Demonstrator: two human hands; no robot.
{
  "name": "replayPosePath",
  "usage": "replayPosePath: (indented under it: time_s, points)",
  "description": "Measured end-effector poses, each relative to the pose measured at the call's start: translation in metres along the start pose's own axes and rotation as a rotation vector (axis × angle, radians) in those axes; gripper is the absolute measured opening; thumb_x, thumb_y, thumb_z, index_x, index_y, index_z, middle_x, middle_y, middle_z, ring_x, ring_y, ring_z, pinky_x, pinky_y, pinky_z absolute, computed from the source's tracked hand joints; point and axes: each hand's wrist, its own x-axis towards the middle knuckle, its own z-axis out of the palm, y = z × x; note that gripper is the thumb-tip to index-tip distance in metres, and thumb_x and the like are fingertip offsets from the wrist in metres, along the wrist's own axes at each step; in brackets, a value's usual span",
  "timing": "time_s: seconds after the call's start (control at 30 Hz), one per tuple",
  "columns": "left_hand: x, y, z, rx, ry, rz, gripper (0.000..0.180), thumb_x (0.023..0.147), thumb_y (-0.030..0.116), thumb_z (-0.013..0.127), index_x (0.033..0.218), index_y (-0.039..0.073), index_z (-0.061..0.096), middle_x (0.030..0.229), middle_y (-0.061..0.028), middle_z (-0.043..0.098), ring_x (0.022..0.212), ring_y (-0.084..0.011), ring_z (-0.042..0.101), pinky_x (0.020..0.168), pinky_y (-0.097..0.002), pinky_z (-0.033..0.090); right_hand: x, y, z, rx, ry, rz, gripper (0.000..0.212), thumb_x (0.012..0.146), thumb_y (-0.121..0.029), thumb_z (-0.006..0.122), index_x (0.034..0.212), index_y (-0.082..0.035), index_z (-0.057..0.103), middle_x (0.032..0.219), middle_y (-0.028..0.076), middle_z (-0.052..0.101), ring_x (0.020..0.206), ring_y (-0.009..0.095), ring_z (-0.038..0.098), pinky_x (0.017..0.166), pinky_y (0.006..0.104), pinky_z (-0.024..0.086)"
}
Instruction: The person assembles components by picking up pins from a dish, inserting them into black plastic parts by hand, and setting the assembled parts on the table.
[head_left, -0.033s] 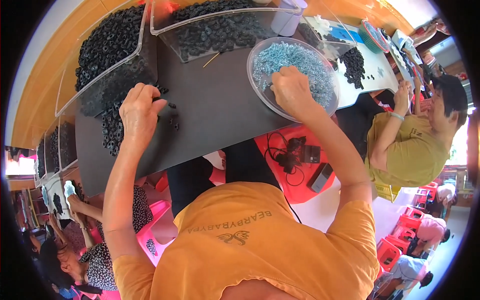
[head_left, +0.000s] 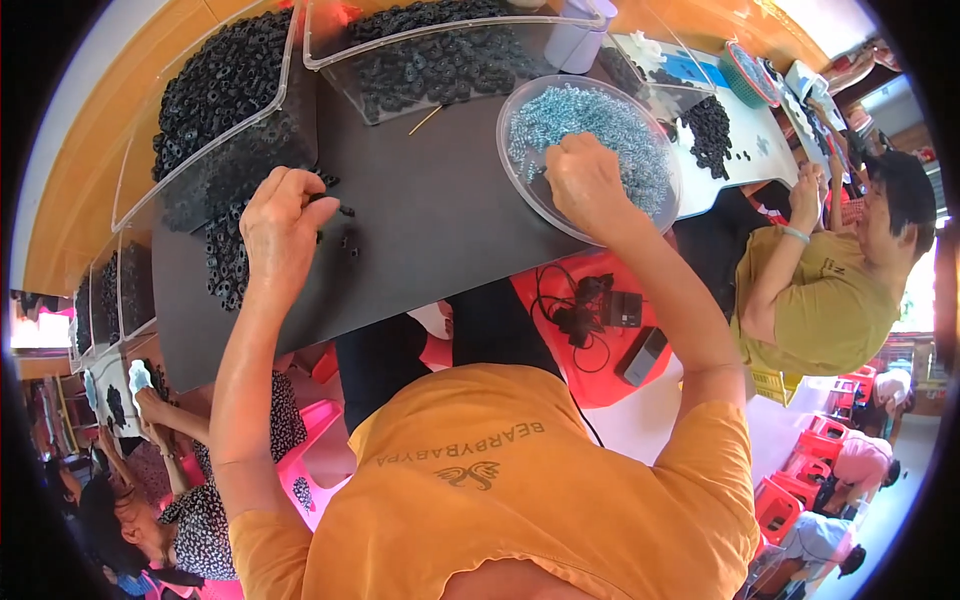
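**Small black pieces with holes (head_left: pixel 226 262) by the left hand (head_left: pixel 282 220), small pale-blue translucent pieces (head_left: pixel 560 110) under the right hand (head_left: pixel 583 178)**

The black pieces lie heaped on a dark grey, flat table (head_left: pixel 420 190), too many to count. More fill two clear plastic boxes near the hands: a left box (head_left: pixel 295 140) and a back box (head_left: pixel 335 58). Several sit loose beside the left fingertips, and two lie a little apart, on the thumb side of that hand. The pale-blue pieces, also beyond counting, are spread in one round, shallow, clear plastic tray (head_left: pixel 540 200). One thin yellow stick (head_left: pixel 424 120) lies on the table in front of the back box.

The left hand is nearly closed, fingers bent and thumb drawn toward the index finger, with black pieces right at the tips; whether one is pinched there, I cannot tell. The right hand is curled in, its fingers together and their tips hidden behind the knuckles, so its grip cannot be told either. It is over the tray, at the blue pieces.

Both hands show their backs. The left forearm rises almost straight from the lower edge, wrist bent toward the table's middle; the right forearm slants inward from the right.
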Motion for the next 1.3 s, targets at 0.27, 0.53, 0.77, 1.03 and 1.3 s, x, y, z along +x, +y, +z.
replayPosePath:
  time_s: [0.27,0.53,0.77,1.03,1.3]
  points:
    - [-0.028,0.036,0.020,-1.118,-0.055,-0.497,0.016,0.075,0.005,0.074,0.089,0.003,0.066,0.077,0.0018,0.062,0.066,-0.0052,0.053,0.060,-0.0192,0.043,0.005,0.000,0.006,0.026,-0.002,0.002,0.006,0.070,-0.005,0.059,0.072,0.000,0.057,0.076,0.018,0.058,0.078,0.035,0.057,0.067,0.0447,0.047]
    - [-0.043,0.052,0.042,-1.607,-0.152,-0.661,0.019,0.082,0.007,0.068,0.096,-0.005,0.064,0.077,-0.0088,0.061,0.058,-0.0152,0.053,0.062,-0.0285,0.046,0.000,-0.002,0.004,0.032,0.070,-0.022,0.011,0.066,-0.003,0.060,0.076,0.000,0.054,0.078,0.017,0.058,0.078,0.034,0.056,0.069,0.0422,0.047]
    - [-0.047,0.061,0.049,-1.653,-0.169,-0.725,0.018,0.084,0.006,0.065,0.097,-0.005,0.064,0.079,-0.0117,0.062,0.061,-0.0150,0.055,0.059,-0.0282,0.045,0.001,-0.023,-0.029,0.384,0.105,0.127,0.013,0.073,-0.004,0.060,0.084,0.000,0.054,0.079,0.017,0.057,0.078,0.033,0.057,0.068,0.0405,0.046]
    - [-0.048,0.069,0.055,-1.630,-0.156,-0.704,0.018,0.083,0.005,0.066,0.099,-0.004,0.064,0.080,-0.0123,0.064,0.061,-0.0142,0.057,0.058,-0.0256,0.047,0.002,-0.087,-0.064,1.088,-0.154,0.231,0.010,0.078,-0.001,0.061,0.086,0.002,0.056,0.075,0.011,0.052,0.067,0.019,0.052,0.062,0.0307,0.042]
    - [-0.056,0.072,0.055,-1.571,-0.094,-0.691,0.018,0.082,0.004,0.066,0.098,-0.005,0.063,0.080,-0.0121,0.066,0.061,-0.0133,0.059,0.056,-0.0243,0.048,-0.001,-0.101,-0.051,1.114,-0.090,0.197,0.008,0.077,0.001,0.060,0.083,0.003,0.054,0.075,0.013,0.053,0.067,0.020,0.053,0.060,0.0321,0.043]
